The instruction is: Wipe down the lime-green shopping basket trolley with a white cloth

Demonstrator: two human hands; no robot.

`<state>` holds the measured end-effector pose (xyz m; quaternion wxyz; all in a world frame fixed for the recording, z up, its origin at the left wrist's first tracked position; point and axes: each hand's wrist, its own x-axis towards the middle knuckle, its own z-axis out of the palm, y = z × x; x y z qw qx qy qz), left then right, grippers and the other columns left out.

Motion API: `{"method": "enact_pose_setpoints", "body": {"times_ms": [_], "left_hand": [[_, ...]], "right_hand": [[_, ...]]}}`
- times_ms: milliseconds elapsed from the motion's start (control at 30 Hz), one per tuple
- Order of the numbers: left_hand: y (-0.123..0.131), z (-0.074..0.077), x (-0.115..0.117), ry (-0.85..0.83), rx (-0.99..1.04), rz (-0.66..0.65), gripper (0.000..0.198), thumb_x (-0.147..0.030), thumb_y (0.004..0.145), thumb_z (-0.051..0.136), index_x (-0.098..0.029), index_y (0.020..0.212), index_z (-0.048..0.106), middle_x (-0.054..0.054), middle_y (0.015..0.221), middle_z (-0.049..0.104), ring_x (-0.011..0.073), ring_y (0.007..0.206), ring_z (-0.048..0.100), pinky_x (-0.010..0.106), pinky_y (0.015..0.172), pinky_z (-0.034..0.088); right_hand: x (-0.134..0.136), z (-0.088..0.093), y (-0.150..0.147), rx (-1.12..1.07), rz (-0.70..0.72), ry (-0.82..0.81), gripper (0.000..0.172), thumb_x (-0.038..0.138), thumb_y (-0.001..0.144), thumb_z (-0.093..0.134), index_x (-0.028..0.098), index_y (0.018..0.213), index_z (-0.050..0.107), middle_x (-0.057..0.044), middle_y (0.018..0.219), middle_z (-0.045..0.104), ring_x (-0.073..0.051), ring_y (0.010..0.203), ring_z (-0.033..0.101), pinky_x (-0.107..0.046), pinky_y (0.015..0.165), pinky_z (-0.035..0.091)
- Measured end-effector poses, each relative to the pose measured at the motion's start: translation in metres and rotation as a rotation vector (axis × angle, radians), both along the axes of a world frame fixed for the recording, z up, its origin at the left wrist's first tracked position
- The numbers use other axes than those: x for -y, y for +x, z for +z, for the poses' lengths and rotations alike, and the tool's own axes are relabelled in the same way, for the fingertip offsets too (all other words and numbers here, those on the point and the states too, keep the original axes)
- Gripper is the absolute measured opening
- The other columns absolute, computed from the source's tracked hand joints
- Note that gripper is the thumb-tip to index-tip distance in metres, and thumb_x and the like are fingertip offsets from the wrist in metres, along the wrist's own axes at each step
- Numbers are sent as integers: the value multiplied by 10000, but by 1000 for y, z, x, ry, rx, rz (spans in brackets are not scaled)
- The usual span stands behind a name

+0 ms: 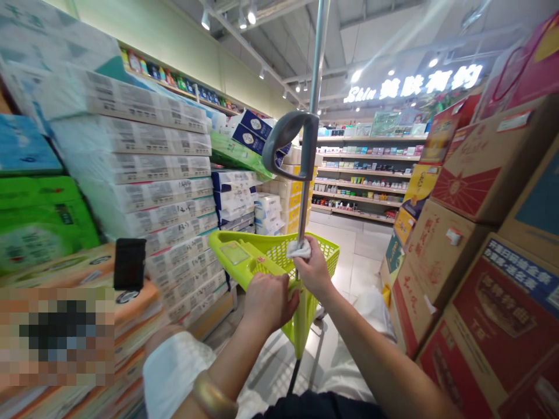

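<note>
Grips a crumpled white cloth against an upright metal pole with the right hand in a store aisle, just beside the near end of a lime-green basket. Closes the left hand over the near edge of that basket, a little left of the pole and nearer than the right hand. Holds both hands close to each other, each clamped on something different; cannot tell of any contact between left thumb and pole. Wears a gold bracelet on the left wrist. Faces a gray loop handle, fixed to the pole above the cloth. Has tall stacks of plastic-wrapped packs on the left, along with green packs and, below these, a dark rectangular object. Sits or stands, cannot tell which, beside piled cardboard boxes on the right. Looks along a pale floor toward far shelves of small goods, under a lit white sign reading partly "Skin."
</note>
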<state>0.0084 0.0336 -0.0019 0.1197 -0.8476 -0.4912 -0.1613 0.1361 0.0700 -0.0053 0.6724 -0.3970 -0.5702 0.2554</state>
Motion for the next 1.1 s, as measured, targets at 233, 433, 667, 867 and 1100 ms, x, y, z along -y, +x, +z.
{"method": "enact_pose_setpoints", "body": {"times_ms": [233, 433, 667, 867, 1100], "left_hand": [[-2, -1, -1, -9, 13, -16, 320, -395, 870, 433, -158, 843, 648, 131, 758, 704, 312, 765, 675, 421, 745, 434], [-3, 2, 1, -57, 41, -7, 321, -406, 873, 436, -165, 830, 645, 136, 780, 707, 324, 810, 675, 427, 775, 437], [-1, 22, -15, -218, 249, -14, 359, -229, 851, 457, -174, 1184, 580, 121, 1134, 697, 255, 1032, 660, 376, 894, 481], [15, 37, -38, -262, 623, -253, 375, -192, 830, 484, -198, 1197, 560, 60, 1034, 726, 201, 955, 679, 339, 844, 526], [16, 31, -51, -394, 856, -345, 190, -237, 864, 484, -170, 945, 643, 59, 914, 742, 192, 836, 688, 312, 763, 537]], "right_hand": [[-3, 7, 0, 3, 15, -77, 310, 256, 621, 562, 204, 926, 550, 49, 695, 545, -122, 610, 481, -235, 591, 411], [-3, 21, 0, -12, 23, -19, 320, 262, 630, 553, 209, 946, 556, 47, 711, 559, -118, 611, 476, -225, 568, 398], [-6, 48, 3, -24, 33, -6, 402, 268, 611, 579, 192, 1005, 577, 39, 725, 568, -119, 622, 479, -227, 564, 398], [-9, 61, 2, -44, 41, 26, 427, 257, 608, 562, 183, 1028, 572, 49, 691, 577, -117, 613, 485, -226, 565, 408], [-15, 101, 0, -62, 80, 98, 361, 261, 623, 576, 197, 979, 585, 63, 655, 540, -97, 567, 439, -210, 522, 363]]}}
